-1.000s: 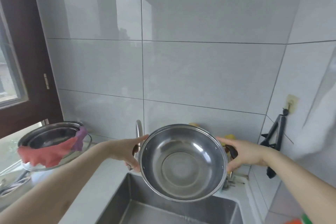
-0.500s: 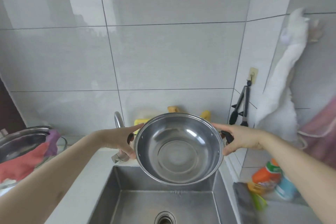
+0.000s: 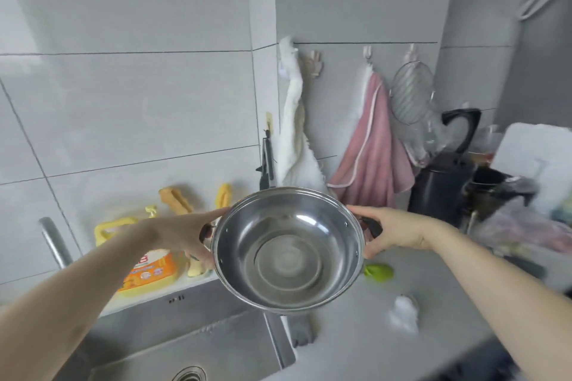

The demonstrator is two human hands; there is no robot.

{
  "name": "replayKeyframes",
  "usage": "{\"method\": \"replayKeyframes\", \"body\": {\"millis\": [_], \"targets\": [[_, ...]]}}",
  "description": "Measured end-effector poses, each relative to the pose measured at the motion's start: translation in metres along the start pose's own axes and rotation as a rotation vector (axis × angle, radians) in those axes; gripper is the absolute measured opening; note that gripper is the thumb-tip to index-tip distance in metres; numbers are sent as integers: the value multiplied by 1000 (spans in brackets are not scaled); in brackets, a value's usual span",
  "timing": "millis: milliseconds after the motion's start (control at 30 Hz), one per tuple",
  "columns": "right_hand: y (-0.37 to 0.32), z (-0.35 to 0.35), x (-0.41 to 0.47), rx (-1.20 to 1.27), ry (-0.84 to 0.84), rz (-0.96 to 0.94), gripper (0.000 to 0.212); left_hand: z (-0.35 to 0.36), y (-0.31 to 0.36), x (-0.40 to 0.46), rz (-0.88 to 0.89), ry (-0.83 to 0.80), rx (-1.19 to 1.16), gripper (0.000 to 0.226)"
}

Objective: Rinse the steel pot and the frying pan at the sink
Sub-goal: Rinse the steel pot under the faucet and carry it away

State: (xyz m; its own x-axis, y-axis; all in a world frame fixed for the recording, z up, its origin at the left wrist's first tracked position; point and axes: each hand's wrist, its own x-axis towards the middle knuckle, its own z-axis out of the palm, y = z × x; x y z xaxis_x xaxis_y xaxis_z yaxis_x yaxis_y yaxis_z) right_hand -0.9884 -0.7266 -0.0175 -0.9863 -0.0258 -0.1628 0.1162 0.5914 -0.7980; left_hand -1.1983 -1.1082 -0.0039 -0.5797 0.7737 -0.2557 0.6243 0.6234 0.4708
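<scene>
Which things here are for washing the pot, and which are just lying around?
For the job: pot, held by the left hand and right hand; sink; tap.

Just lying about: pink towel, white cloth, kettle, orange bottle, strainer, green thing.

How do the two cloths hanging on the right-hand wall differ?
The white cloth is pale and shaggy; the pink towel is pink with a light trim line. The white cloth hangs nearer the wall corner as a narrow twisted strip that widens low down, its bottom hidden behind the steel pot; the pink towel drapes wide, fanning out from its hook. Both hang from wall hooks, reaching down toward the counter.
</scene>
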Motion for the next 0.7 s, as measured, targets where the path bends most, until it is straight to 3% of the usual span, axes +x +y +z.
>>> {"method": "replayKeyframes", "body": {"millis": [167,333,600,700], "targets": [[59,-38,-137,-7,170,147,98,57,114,52,157,-77,-21,120],[119,-66,-301,54,318,293,96,137,243,103,386,-287,-53,113],[193,-81,-548,43,670,630,110,261,487,180,691,-565,40,125],[211,-84,-625,78,760,707,100,310,579,207,813,-692,64,121]]}}
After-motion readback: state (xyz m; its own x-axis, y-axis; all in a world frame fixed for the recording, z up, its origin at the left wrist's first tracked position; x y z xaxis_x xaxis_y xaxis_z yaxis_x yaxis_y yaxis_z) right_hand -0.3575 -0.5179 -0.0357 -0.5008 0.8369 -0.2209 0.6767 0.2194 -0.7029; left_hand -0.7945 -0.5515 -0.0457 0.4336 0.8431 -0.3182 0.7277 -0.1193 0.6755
